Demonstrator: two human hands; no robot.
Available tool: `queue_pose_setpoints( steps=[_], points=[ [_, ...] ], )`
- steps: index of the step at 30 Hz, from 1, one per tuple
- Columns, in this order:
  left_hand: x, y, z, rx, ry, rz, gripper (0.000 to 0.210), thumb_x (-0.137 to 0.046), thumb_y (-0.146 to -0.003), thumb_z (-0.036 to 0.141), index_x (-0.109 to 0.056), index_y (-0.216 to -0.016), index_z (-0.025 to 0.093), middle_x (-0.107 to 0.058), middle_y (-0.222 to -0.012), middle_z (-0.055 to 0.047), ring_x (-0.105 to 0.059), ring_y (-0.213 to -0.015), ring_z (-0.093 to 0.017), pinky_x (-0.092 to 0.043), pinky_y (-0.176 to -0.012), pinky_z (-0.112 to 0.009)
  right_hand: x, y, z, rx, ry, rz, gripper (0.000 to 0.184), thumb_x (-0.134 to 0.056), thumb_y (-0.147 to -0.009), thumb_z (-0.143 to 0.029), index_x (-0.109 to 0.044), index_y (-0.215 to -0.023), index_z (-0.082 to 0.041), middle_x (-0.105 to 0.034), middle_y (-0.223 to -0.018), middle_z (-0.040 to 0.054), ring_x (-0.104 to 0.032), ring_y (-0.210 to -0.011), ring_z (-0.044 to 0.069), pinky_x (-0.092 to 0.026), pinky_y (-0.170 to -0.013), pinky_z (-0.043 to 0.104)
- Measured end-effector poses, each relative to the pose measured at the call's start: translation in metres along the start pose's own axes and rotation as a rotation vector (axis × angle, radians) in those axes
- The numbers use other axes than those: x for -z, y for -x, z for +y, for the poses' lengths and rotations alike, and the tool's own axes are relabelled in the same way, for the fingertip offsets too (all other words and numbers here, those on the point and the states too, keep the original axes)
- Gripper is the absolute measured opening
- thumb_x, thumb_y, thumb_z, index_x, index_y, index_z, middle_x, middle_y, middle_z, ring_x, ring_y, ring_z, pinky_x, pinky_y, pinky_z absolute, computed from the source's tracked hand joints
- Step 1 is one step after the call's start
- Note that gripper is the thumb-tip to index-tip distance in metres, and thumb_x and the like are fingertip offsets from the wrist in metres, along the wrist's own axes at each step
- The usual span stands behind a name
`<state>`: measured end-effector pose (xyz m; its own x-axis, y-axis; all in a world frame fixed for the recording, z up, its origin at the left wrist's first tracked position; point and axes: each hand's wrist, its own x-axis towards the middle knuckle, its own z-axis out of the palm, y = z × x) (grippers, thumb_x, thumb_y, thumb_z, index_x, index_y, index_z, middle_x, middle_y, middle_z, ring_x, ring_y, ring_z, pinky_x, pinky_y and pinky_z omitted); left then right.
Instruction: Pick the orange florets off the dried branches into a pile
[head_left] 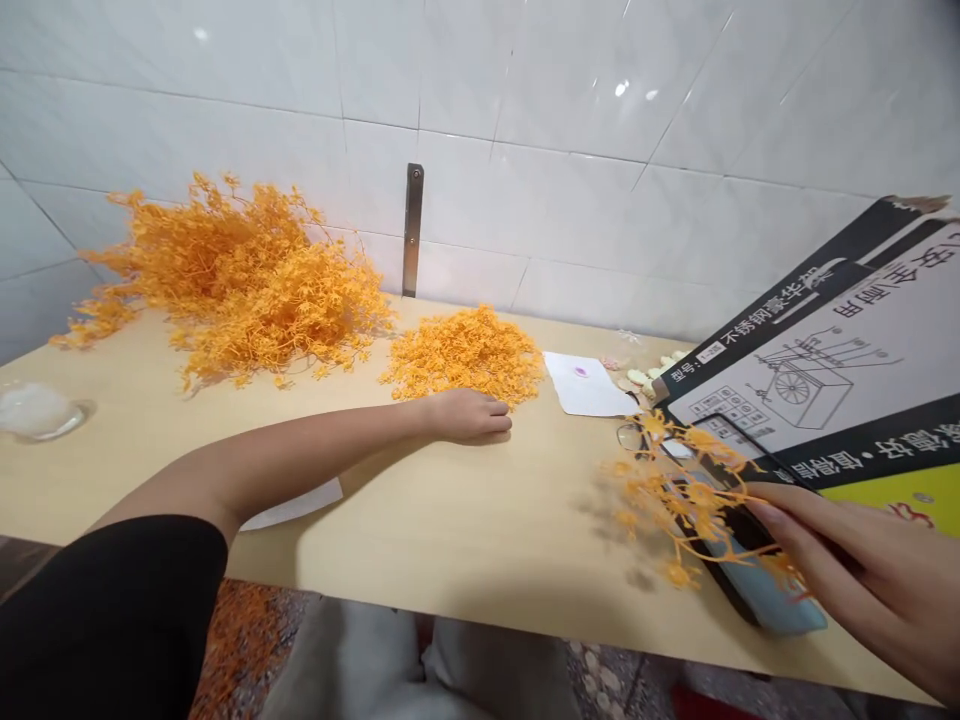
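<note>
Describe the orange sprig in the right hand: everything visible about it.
The orange sprig is a thin, branching, plastic-looking stem with many small orange buds. The right hand pinches its stem end, so the branches fan out leftward just above the wooden table, casting a shadow. It overlaps a dark phone lying beneath it; whether they touch is unclear.

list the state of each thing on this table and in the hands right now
left hand: flat on the table, fingertips at the small pile's edge
right hand: pinching an orange plastic flower sprig, lifted off the table
small heap of orange plastic bits: loose, lying on the table
big bundle of orange plastic branches: lying against the wall
white paper card: flat
printed cardboard box: tilted
light wooden table: bearing all this
</note>
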<state>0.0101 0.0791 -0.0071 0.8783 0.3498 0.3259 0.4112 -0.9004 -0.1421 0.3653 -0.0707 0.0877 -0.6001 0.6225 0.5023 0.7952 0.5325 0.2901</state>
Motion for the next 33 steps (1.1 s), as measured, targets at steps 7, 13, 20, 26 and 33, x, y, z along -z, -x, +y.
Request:
queue_pose_setpoints(
  steps=[7,13,20,26,33],
  points=[
    [0.067,-0.036,-0.042,0.525,-0.034,-0.132,0.047,-0.034,-0.101,0.046,-0.058,-0.132,0.020,-0.052,-0.141,-0.015,-0.043,-0.133,-0.033,-0.032,-0.109,-0.051,-0.007,-0.052,-0.037,0.014,-0.123,0.068,0.040,-0.038,-0.099,-0.039,-0.070,-0.085,-0.019,-0.075,-0.073,0.0057,-0.070,-0.057,0.019,-0.053,-0.050,0.029],
    [0.111,0.079,0.043,0.822,0.084,-0.320,0.072,-0.033,-0.094,0.068,-0.021,-0.155,0.032,-0.009,-0.164,-0.006,-0.004,-0.150,-0.039,-0.012,-0.116,-0.064,-0.047,-0.060,-0.050,-0.197,-0.534,0.066,0.029,-0.047,-0.093,-0.037,-0.069,-0.086,-0.020,-0.075,-0.094,0.0105,-0.072,-0.087,0.025,-0.058,-0.077,0.037],
    [0.097,0.240,0.094,1.126,-0.025,-0.269,0.057,-0.028,-0.100,0.050,-0.033,-0.152,0.027,-0.024,-0.160,-0.008,-0.016,-0.149,-0.036,-0.017,-0.116,-0.066,-0.090,-0.110,-0.088,-0.640,-1.465,-0.138,0.035,-0.066,-0.078,-0.049,-0.066,-0.097,-0.019,-0.071,-0.085,0.0081,-0.066,-0.072,0.019,-0.057,-0.058,0.032],
    [0.109,0.205,0.055,1.155,-0.068,0.356,0.040,-0.040,-0.096,0.044,-0.065,-0.118,0.022,-0.056,-0.139,-0.013,-0.043,-0.137,-0.033,-0.027,-0.117,-0.057,-0.126,-0.146,-0.141,-0.736,-1.813,-0.090,0.027,-0.065,-0.073,-0.039,-0.062,-0.090,-0.017,-0.065,-0.072,0.0020,-0.056,-0.055,0.011,-0.042,-0.045,0.021],
    [0.052,0.055,0.048,0.894,0.979,0.428,0.063,-0.053,-0.085,0.065,-0.062,-0.122,0.014,-0.063,-0.128,-0.016,-0.061,-0.116,-0.028,-0.050,-0.098,-0.042,-0.148,-0.132,-0.133,-0.681,-1.807,-0.110,0.026,-0.061,-0.078,-0.037,-0.063,-0.094,-0.016,-0.057,-0.060,-0.0029,-0.044,-0.045,0.008,-0.031,-0.041,0.020]
  ],
)
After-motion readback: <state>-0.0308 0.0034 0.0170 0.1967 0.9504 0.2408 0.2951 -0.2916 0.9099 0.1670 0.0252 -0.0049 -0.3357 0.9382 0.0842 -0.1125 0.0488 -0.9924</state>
